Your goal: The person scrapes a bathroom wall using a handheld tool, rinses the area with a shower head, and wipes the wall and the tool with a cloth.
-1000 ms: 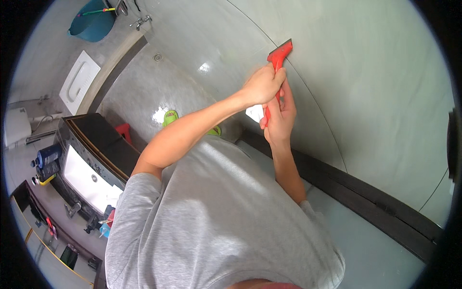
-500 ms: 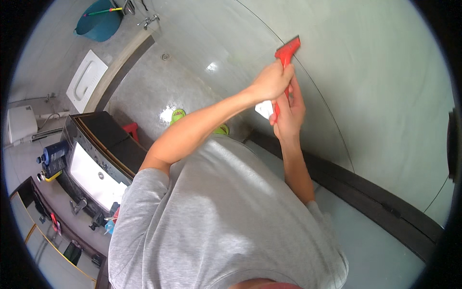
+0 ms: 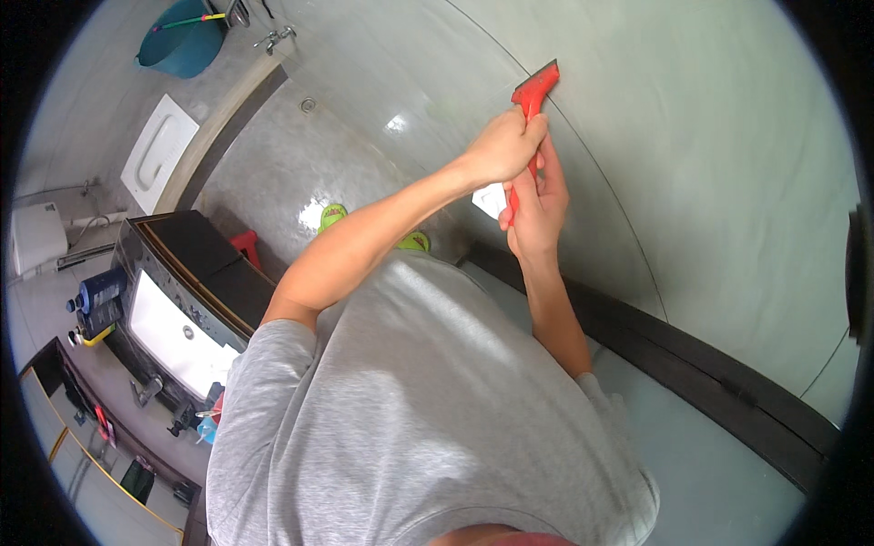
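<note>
A red scraper (image 3: 536,85) with a wide, flat blade is held in both of my hands, its head against the pale grey-green tiled wall (image 3: 692,155) by a dark tile seam. My left hand (image 3: 506,146) wraps the handle just below the head. Lower down, my right hand (image 3: 541,211) grips the same handle, with its end showing past the fingers. Beside the right hand is a white, flat-looking piece (image 3: 490,200), partly hidden; whether I hold it, I cannot tell.
A dark ledge (image 3: 674,359) runs along the wall's foot at right. On the left are a white washbasin (image 3: 173,337) with dark bottles (image 3: 102,289), a squat toilet (image 3: 160,155), a blue bucket (image 3: 182,45) and a tap (image 3: 274,39). Wet floor (image 3: 273,155) lies beyond my green slippers (image 3: 333,216).
Both hands and the scraper have shifted slightly left and, at the head, a little up along the wall seam. The grip stays the same.
</note>
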Motion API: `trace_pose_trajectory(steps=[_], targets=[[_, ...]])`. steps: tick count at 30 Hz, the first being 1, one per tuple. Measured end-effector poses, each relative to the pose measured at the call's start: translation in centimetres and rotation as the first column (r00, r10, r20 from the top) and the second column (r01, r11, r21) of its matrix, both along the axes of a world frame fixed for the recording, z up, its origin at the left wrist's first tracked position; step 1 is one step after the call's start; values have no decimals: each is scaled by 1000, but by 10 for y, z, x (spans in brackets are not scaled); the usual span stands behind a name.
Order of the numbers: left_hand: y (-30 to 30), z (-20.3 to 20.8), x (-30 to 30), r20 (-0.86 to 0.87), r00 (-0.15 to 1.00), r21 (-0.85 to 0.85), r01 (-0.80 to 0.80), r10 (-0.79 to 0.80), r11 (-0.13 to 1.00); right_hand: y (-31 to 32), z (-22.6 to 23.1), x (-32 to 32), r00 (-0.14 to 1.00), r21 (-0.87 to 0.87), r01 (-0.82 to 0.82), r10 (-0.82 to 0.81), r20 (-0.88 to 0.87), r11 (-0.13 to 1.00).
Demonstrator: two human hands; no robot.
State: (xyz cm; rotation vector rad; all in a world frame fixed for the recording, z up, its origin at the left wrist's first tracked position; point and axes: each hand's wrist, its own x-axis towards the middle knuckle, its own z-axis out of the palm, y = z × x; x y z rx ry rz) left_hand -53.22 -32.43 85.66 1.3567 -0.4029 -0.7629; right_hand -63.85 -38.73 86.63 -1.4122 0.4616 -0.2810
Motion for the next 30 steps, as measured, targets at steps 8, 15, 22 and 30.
trace_pose_trajectory(steps=[8,15,22,30], targets=[[-1,-4,0,54,998,78,10,-15,997,5,2,1,1000,-16,-5,5,-28,1000],[-2,-2,-2,46,999,63,8,-11,998,4,1,0,1000,-30,-8,8,-2,1000],[3,4,3,-14,995,89,98,-97,991,2,-4,1,999,26,-9,8,36,1000],[-2,-1,-3,30,997,57,66,-67,996,1,-2,-5,1000,6,2,-2,16,1000]])
